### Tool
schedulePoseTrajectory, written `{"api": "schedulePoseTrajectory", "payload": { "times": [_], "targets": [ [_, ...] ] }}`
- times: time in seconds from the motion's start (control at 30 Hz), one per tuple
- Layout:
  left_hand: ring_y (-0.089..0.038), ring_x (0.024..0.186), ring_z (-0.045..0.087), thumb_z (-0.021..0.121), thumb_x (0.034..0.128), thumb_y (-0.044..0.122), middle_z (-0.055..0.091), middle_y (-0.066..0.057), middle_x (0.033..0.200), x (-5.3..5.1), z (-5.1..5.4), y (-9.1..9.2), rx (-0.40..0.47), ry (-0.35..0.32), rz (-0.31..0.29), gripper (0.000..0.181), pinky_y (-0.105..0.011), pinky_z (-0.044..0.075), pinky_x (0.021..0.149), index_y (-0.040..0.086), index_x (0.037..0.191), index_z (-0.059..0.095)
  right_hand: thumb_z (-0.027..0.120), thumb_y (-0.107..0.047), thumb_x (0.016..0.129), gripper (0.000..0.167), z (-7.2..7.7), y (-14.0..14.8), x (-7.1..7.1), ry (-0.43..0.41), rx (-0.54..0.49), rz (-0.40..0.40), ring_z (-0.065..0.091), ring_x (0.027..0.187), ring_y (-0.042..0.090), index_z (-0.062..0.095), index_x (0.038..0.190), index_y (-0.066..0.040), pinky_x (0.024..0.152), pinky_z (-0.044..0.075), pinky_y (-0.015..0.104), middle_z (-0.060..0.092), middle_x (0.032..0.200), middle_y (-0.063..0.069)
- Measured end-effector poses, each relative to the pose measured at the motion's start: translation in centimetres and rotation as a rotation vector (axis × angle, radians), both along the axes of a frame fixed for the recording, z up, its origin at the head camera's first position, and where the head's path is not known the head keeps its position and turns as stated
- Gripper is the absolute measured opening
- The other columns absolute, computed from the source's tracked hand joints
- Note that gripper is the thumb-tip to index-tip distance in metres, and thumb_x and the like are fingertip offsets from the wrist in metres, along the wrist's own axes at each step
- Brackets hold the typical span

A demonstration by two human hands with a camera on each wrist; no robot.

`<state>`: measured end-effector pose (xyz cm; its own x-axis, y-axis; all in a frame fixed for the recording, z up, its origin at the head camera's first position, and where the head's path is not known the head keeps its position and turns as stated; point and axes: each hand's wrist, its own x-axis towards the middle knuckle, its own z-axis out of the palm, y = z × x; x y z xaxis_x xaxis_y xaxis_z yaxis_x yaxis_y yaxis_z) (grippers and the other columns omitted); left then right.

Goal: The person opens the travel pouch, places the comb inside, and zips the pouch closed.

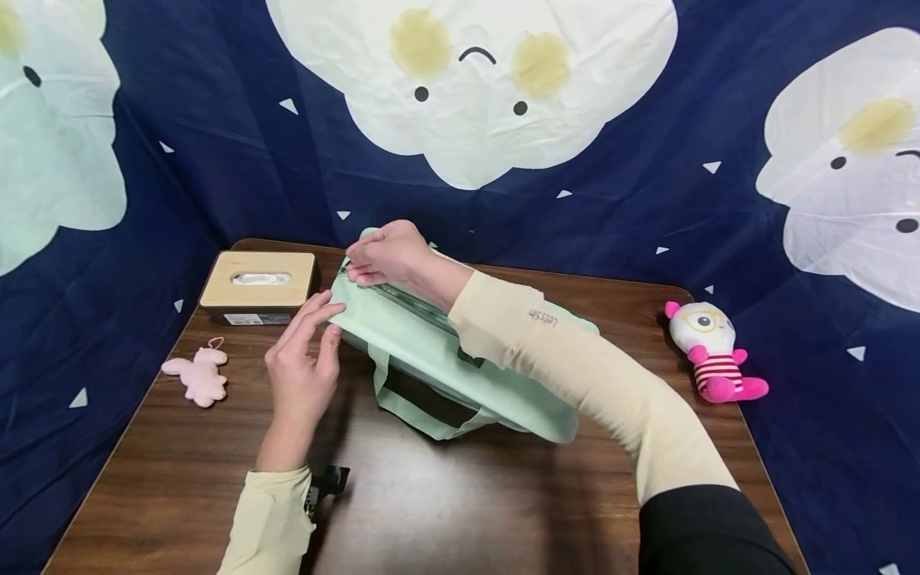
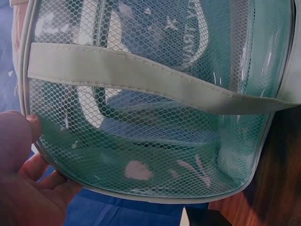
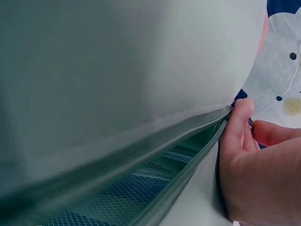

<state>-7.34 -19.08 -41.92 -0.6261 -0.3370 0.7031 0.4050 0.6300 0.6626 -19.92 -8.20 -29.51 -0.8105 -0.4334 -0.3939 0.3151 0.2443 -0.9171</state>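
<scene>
A mint green bag (image 1: 446,351) with clear mesh sides lies across the middle of the table in the head view, its strap (image 1: 417,415) hanging on the near side. At the bag's left end, my right hand (image 1: 391,254) pinches the zipper pull (image 3: 252,124) between thumb and fingers. The zipper (image 3: 188,165) gapes behind that hand, showing mesh inside. My left hand (image 1: 305,363) rests its loosely bent fingers against the bag's left end. In the left wrist view, those fingers (image 2: 35,167) touch the rim beside the mesh panel (image 2: 155,150).
A wood-topped tissue box (image 1: 259,279) stands at the back left, with a pink plush charm (image 1: 201,377) nearer the front. At the right edge sits a plush toy (image 1: 715,351) in red stripes. Blue fabric with white clouds hangs behind the table.
</scene>
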Motion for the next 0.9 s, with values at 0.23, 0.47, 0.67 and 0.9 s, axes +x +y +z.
{"api": "schedulePoseTrajectory", "payload": {
  "times": [0.23,0.47,0.67,0.9],
  "targets": [
    [-0.032,0.124,0.066,0.071,0.0918,-0.006,0.072,-0.019,0.125,-0.1,0.1,0.1,0.0,0.003,-0.001,0.018,-0.018,0.041,0.108,-0.002,0.109,0.075,0.063,0.003,0.098,0.021,-0.1,-0.5,-0.2,0.019,0.03,0.009,0.065,0.058,0.01,0.071,0.117,0.01,0.065,0.058,0.021,0.068,0.074,0.008],
    [-0.036,0.12,0.067,0.071,0.092,-0.006,0.073,-0.017,0.125,-0.1,0.1,0.2,0.007,0.006,-0.005,0.018,-0.016,0.041,0.107,-0.002,0.108,0.076,0.063,-0.001,0.1,0.023,0.5,0.7,-0.5,0.061,0.093,0.12,0.067,0.07,0.013,0.069,0.121,0.007,0.069,0.059,0.024,0.072,0.088,0.011],
    [-0.037,0.118,0.069,0.072,0.0914,-0.006,0.074,-0.016,0.124,-0.2,0.2,0.3,0.016,0.016,0.008,0.017,-0.016,0.042,0.105,-0.001,0.106,0.077,0.059,-0.013,0.105,0.03,2.6,3.9,-0.7,0.182,0.141,0.209,0.074,0.098,0.024,0.067,0.13,0.002,0.081,0.06,0.029,0.074,0.116,0.015],
    [-0.039,0.117,0.069,0.072,0.0912,-0.005,0.074,-0.017,0.123,-0.3,0.3,0.3,0.02,0.02,0.013,0.017,-0.015,0.043,0.105,-0.001,0.107,0.077,0.062,-0.023,0.104,0.033,4.4,9.2,-0.4,0.438,0.19,0.168,0.071,0.109,0.021,0.068,0.132,-0.008,0.091,0.056,0.031,0.072,0.126,0.007]
  ]
}}
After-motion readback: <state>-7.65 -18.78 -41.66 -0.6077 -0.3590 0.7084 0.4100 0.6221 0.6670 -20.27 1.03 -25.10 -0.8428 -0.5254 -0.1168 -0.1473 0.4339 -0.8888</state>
